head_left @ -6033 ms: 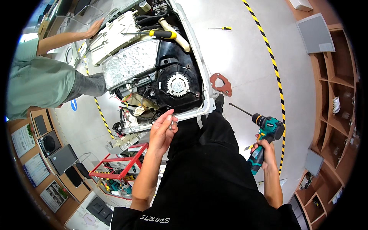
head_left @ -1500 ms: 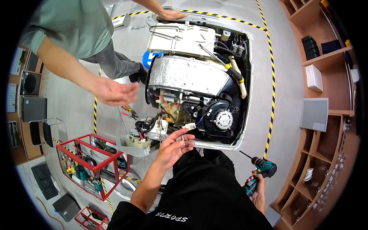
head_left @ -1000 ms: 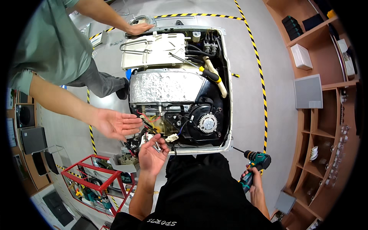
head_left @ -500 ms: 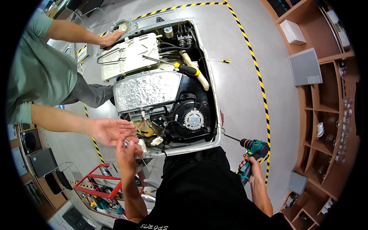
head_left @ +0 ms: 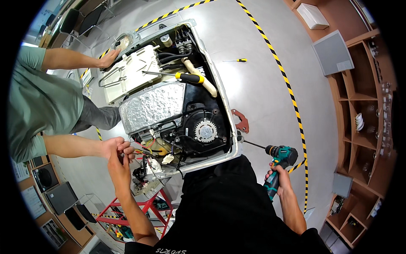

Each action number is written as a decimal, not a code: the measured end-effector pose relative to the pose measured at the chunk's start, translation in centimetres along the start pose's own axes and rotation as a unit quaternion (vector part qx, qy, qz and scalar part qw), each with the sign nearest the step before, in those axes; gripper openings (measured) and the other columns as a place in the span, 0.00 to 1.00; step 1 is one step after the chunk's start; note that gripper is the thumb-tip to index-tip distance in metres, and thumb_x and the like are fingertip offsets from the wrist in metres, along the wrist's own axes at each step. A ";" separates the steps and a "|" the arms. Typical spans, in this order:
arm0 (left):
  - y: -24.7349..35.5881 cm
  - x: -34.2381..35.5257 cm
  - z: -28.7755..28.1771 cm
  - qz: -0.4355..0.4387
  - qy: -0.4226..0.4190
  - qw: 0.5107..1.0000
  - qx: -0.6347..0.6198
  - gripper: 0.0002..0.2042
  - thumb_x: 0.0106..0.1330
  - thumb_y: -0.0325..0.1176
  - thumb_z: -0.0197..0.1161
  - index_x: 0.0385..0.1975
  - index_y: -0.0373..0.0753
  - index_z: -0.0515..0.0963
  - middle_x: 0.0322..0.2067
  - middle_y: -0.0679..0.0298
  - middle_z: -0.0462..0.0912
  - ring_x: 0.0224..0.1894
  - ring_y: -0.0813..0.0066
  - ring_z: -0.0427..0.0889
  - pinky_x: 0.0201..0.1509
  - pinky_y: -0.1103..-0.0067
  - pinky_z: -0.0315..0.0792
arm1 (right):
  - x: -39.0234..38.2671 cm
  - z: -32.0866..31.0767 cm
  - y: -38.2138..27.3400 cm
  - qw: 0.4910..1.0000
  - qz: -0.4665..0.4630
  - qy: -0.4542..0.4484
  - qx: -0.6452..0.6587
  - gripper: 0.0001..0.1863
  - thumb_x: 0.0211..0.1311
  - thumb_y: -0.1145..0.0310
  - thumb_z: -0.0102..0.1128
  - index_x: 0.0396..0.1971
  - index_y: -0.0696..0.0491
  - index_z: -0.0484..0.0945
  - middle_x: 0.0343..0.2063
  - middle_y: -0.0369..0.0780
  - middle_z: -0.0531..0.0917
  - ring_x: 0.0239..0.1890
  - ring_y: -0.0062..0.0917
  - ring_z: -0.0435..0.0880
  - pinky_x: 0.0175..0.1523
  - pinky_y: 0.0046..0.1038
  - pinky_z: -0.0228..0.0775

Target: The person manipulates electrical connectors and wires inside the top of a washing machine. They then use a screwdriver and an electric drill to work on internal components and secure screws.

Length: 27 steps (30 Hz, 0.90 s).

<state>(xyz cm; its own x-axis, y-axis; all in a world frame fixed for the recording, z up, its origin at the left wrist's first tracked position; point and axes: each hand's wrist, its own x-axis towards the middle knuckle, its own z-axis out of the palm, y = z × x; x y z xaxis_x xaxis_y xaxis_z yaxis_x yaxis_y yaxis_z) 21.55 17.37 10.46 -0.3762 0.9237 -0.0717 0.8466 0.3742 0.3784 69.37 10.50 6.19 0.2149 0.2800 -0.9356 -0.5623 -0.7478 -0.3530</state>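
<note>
Right hand [head_left: 277, 178] is clenched around the teal cordless drill [head_left: 280, 163], held at the opened appliance's [head_left: 182, 114] lower right edge. Left hand [head_left: 119, 163] meets a co-worker's hand [head_left: 113, 146] just left of the appliance; whether its grip is closed cannot be told.

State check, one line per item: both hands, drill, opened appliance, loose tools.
Left hand: raised, fingers meeting a co-worker's hand; anything passed is hidden.
Right hand: closed on the teal cordless drill.
Teal cordless drill: long bit pointing at the white opened appliance.
White opened appliance: lying on the floor, panel off, wiring exposed.
Yellow-handled screwdriver: lying inside the appliance.
Small yellow screwdriver: loose on the floor.
</note>
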 end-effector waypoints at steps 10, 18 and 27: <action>-1.8 -0.3 -1.9 -0.008 0.064 0.998 0.001 0.13 0.59 0.20 0.55 0.44 0.32 0.72 0.38 0.51 0.79 0.43 0.56 0.78 0.45 0.71 0.72 | -0.1 -0.9 0.2 1.000 0.002 -0.007 0.006 0.12 0.50 0.71 0.53 0.36 0.56 0.69 0.17 0.37 0.72 0.19 0.26 0.75 0.27 0.29 0.73; -1.7 -4.4 -1.5 0.016 0.175 0.982 0.070 0.12 0.59 0.25 0.59 0.42 0.32 0.76 0.38 0.53 0.80 0.47 0.67 0.78 0.45 0.74 0.73 | 0.6 -1.1 0.6 1.000 -0.005 -0.017 0.000 0.10 0.50 0.71 0.53 0.34 0.56 0.70 0.15 0.36 0.71 0.18 0.26 0.74 0.27 0.28 0.71; 3.9 -5.1 3.8 0.055 0.081 0.976 -0.193 0.17 0.58 0.25 0.60 0.48 0.32 0.72 0.39 0.54 0.81 0.39 0.67 0.82 0.40 0.73 0.75 | 0.2 -2.5 1.2 0.999 -0.029 -0.024 -0.033 0.13 0.50 0.70 0.52 0.37 0.55 0.68 0.16 0.36 0.71 0.18 0.25 0.73 0.27 0.28 0.70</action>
<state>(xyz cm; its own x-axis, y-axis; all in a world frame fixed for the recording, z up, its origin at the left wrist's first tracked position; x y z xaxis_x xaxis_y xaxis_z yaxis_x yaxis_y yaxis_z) 28.21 14.38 8.77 -0.3728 0.9195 0.1243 0.6922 0.1865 0.6972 70.70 8.19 5.59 0.2066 0.3506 -0.9135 -0.4967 -0.7668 -0.4066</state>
